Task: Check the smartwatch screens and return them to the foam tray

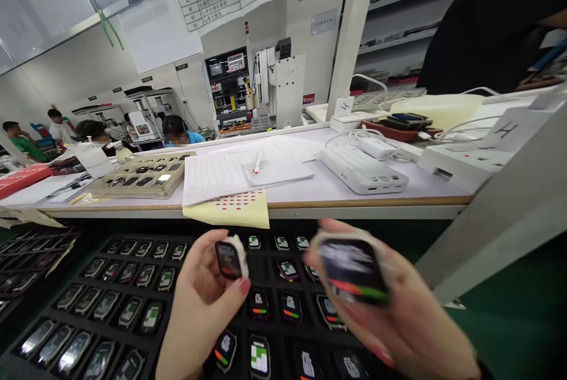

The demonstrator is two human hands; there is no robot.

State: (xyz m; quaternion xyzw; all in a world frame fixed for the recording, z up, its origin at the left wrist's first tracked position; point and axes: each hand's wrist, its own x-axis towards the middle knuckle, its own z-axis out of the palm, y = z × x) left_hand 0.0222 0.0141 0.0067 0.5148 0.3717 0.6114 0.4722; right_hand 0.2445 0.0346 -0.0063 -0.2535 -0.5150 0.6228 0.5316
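Note:
My left hand (199,303) pinches a smartwatch case (228,260) by its edges, with its dark screen turned toward me and a pale side button showing. Held up on the right, my right hand (398,309) grips a second smartwatch (352,268). Its lit screen shows white figures above a red and green band; hand and watch are slightly blurred. Both watches are strapless. Below my hands lies a black tray (270,321) with rows of similar watches, several showing lit screens. Another black tray (62,309) of watches, mostly dark-screened, lies to the left.
Above the trays runs a shelf (283,210) bearing paper sheets (217,173), a pen (257,162), a white multi-port charger (361,170) with cables, and a beige parts tray (146,176). A slanted white post (496,214) stands at right. Several people work in the background.

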